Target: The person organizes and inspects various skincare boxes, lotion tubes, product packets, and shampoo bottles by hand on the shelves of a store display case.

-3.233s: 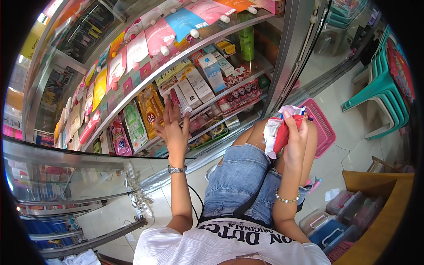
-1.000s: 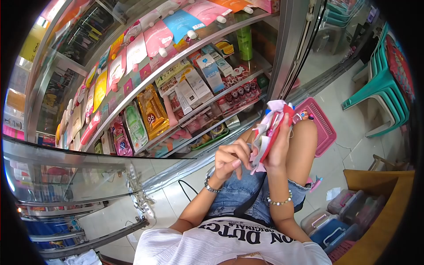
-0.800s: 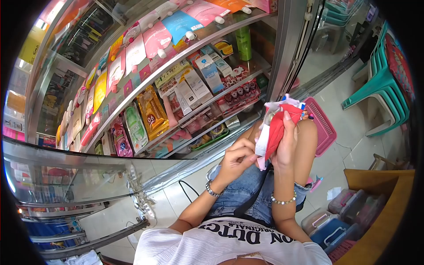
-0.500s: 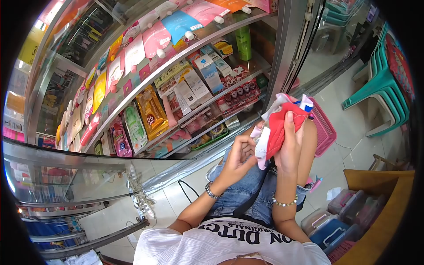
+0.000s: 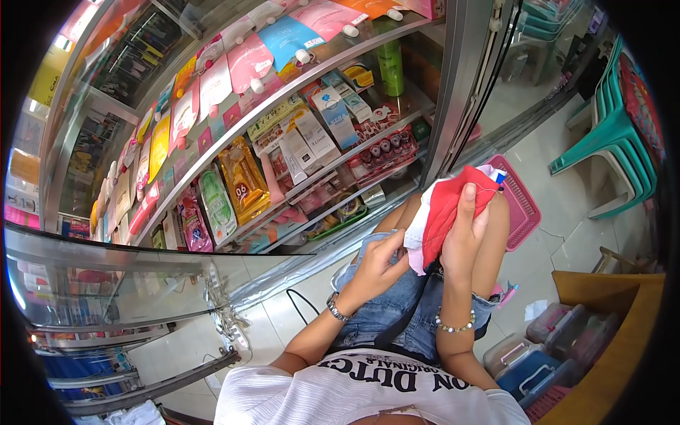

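Observation:
A bundle of red and white cloth (image 5: 443, 223) is held above my lap, with a bit of blue at its upper right end. My right hand (image 5: 464, 237) is closed round its right side, the thumb lying on top of the red part. At the cloth's lower left edge is my left hand (image 5: 381, 263), its fingers bent and pressed together at the pale border; what lies between the fingertips is too small to make out. A pink basket (image 5: 525, 212) sits beyond my knee on the right.
Glass shelves (image 5: 312, 67) with packets, tubes and boxes rise in front and to the left. Green stacked chairs (image 5: 602, 152) stand at the right. Lidded plastic boxes (image 5: 531, 368) and a wooden panel (image 5: 616, 312) are at the lower right. Cables (image 5: 225, 319) lie on the floor.
The cloth's loose pale folds at the top and left now lie flatter, and more red shows. My left hand has shifted slightly left and its fingers have drawn together.

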Tool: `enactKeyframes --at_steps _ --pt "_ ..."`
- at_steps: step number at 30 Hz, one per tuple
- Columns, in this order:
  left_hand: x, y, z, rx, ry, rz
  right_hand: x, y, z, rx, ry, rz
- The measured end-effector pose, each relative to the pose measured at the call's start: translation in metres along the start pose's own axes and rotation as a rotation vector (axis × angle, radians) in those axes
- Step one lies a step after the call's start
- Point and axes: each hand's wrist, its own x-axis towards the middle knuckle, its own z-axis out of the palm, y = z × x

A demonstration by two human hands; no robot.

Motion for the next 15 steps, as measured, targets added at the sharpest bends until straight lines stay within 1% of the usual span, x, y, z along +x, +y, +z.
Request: enactKeyframes --at_steps 3,4,5,7,10,12,13,14,15 --pt "-0.003 0.005 -0.003 0.06 -0.097 -0.127 0.0 -0.005 0.0 0.031 0.016 0.047" --pt "-0.004 0.003 -0.002 0.06 -0.098 -0.128 0.0 -0.008 0.0 0.068 0.015 0.084" --pt "-0.004 0.001 0.0 0.043 -0.074 -0.088 0.0 -0.011 0.0 0.105 0.015 0.12" --pt "-0.004 -0.002 0.004 0.011 -0.025 -0.008 0.001 -0.013 -0.001 0.127 0.005 0.117" --pt "-0.004 -0.001 0.003 0.009 -0.013 0.005 0.001 -0.018 -0.002 0.17 -0.015 0.113" --pt "-0.004 -0.001 0.004 0.007 -0.007 0.013 0.002 -0.023 -0.002 0.192 -0.118 0.148" --pt "-0.002 -0.001 0.008 -0.033 0.055 -0.001 0.002 -0.023 -0.002 0.203 -0.17 0.167" --pt "-0.001 -0.002 0.011 -0.073 0.118 -0.017 0.0 -0.023 0.0 0.203 -0.17 0.168" --pt "-0.001 -0.002 0.012 -0.113 0.181 -0.033 -0.005 -0.023 0.007 0.176 -0.199 0.125"
